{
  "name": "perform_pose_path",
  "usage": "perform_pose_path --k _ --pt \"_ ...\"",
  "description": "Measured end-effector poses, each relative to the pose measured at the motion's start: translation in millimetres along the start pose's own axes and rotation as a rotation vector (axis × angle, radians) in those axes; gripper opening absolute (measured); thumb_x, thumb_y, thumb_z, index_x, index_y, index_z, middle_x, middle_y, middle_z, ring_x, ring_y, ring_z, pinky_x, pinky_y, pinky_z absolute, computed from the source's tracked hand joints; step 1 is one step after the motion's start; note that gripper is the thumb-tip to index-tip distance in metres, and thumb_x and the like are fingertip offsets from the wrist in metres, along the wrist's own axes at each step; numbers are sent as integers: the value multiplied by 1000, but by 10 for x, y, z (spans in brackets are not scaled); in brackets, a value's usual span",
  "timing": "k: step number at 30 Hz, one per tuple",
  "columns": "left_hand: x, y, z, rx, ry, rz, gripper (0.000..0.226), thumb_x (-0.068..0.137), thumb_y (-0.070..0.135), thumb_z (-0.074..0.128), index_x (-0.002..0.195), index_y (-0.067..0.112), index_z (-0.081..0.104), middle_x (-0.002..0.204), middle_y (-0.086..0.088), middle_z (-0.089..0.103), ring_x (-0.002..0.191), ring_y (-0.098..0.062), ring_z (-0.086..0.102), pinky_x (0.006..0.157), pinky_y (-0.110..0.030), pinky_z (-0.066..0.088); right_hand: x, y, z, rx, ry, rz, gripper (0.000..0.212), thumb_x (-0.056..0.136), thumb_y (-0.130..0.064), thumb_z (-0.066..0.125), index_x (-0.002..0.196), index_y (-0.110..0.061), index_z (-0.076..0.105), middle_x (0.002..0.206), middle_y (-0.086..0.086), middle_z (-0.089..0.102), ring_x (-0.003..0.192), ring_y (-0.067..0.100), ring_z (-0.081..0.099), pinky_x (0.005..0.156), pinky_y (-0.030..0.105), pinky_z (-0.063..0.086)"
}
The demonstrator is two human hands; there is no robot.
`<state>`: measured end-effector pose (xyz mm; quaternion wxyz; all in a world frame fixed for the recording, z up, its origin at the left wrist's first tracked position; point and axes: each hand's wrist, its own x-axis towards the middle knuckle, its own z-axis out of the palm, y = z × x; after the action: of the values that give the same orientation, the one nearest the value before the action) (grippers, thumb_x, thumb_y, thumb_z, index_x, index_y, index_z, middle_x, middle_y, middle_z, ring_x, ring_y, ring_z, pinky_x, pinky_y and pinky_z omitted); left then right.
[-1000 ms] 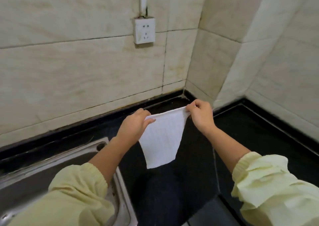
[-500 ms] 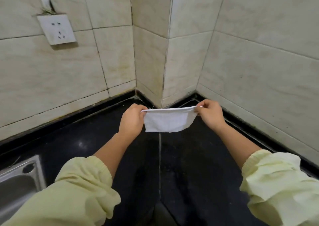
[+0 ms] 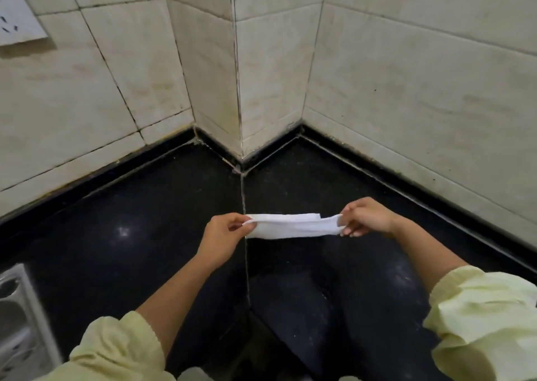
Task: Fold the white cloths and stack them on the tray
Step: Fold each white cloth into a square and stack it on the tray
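Partly cropped sink (image 3: 20, 316); cloth (image 3: 290, 227) perhaps doubled.

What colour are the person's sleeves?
Pale yellow; the sleeves show best in the head view, the only one given.

White cloth (image 3: 290, 226) soft, matt; black counter (image 3: 145, 220) glossy, speckled stone; wall tiles (image 3: 406, 75) smooth, faintly veined; sink (image 3: 17, 308) brushed metal; sleeves (image 3: 488, 316) crinkled fabric.

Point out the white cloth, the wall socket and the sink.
white cloth (image 3: 290, 226): head view, middle of the folded strip.
wall socket (image 3: 17, 11): head view, white faceplate.
sink (image 3: 36, 308): head view, steel rim.
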<state>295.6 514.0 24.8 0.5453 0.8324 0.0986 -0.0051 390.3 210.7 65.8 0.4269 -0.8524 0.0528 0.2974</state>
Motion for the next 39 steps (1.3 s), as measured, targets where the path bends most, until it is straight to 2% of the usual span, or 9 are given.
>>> perform_pose_path --k 4,9,15,18,22,26,31,36,39 --pt "-112 -214 27 63 -187 -115 14 86 22 71 96 14 73 89 1 73 84 -8 69 74 -16 53 -2 257 148 -90 -108 93 7 82 -3 63 87 -2 67 77 18 70 65 17 67 56 23 51" --pt "-72 -403 70 151 -231 -190 11 87 18 69 98 21 70 87 2 71 84 -10 67 71 -17 48 87 411 331 -184 -186 150 12 84 -5 64 95 -4 68 79 9 69 67 12 68 55 19 48" --pt "157 -442 154 180 -136 -192 24 90 13 64 110 25 62 74 2 65 80 -9 62 67 -17 44 339 432 394 -144 -10 125 11 87 -10 66 76 -9 67 64 2 66 59 10 61 50 20 42" --pt "291 -440 198 190 -95 -196 26 92 12 60 113 27 58 81 1 63 83 -10 60 67 -18 44 478 452 418 -122 85 108 9 88 -12 67 81 -8 70 76 7 69 64 12 62 53 20 45" --pt "483 -434 272 206 -65 -223 23 94 13 56 112 26 52 84 2 58 81 -9 56 65 -19 43 659 487 473 -118 176 96 11 89 -14 65 78 -13 69 89 8 70 80 18 64 76 29 52" --pt "645 -475 338 231 -2 -259 16 94 17 58 107 20 48 81 5 58 75 -4 54 63 -20 41 776 486 549 -134 257 109 12 92 -15 60 97 -9 70 98 5 67 90 16 59 80 26 44" --pt "759 -529 402 284 28 -226 16 96 18 55 106 18 43 76 4 59 70 -6 56 58 -20 41 863 477 643 -161 318 130 19 94 -21 56 102 -10 69 103 10 68 97 26 63 84 34 52" --pt "847 -601 451 352 31 -204 15 97 20 51 109 21 41 77 -2 62 70 -14 60 64 -36 51 906 482 736 -235 350 142 17 96 -24 52 95 -12 64 91 7 65 80 20 60 71 32 50" --pt "868 -646 492 421 14 -193 12 99 22 46 110 21 42 78 -1 59 69 -16 58 59 -34 48 932 502 791 -278 386 143 16 96 -26 50 89 -14 58 89 6 65 74 18 56 66 30 45"
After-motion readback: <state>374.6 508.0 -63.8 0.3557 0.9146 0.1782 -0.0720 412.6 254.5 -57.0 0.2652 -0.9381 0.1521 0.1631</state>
